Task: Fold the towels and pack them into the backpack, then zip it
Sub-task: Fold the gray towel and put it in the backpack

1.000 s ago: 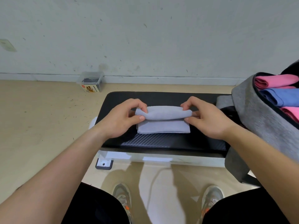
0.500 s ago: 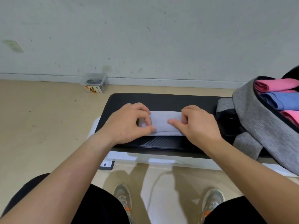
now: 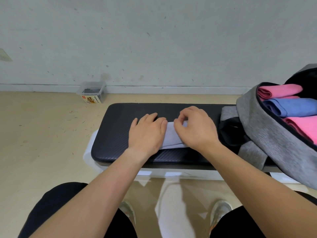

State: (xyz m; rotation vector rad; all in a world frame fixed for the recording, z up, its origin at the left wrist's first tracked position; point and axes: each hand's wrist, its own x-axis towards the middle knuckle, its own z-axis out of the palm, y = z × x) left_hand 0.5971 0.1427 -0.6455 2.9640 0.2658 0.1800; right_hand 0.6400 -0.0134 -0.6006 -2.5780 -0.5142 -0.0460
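Grey towel [image 3: 171, 137]: folded into a small flat pad on the black tabletop [image 3: 116, 134]; it lies under and between both hands, so only its middle strip shows.
Left hand [image 3: 147, 134]: palm down on the towel's left end, fingers [image 3: 151, 118] straight and close together, pressing flat.
Right hand [image 3: 197, 129]: over the towel's right end, fingers [image 3: 185, 112] curled, thumb and forefinger pinching the cloth near its far edge.
Backpack [image 3: 267, 134]: grey, lying open at the tabletop's right end, just beside the right hand.
Packed inside: pink towel [image 3: 281, 91] farthest, blue towel [image 3: 291, 107] in the middle, second pink towel [image 3: 303, 126] nearest, folded and side by side.
Plastic box [image 3: 91, 92]: clear, on the wooden floor [image 3: 42, 134] against the wall, beyond the tabletop's left end.
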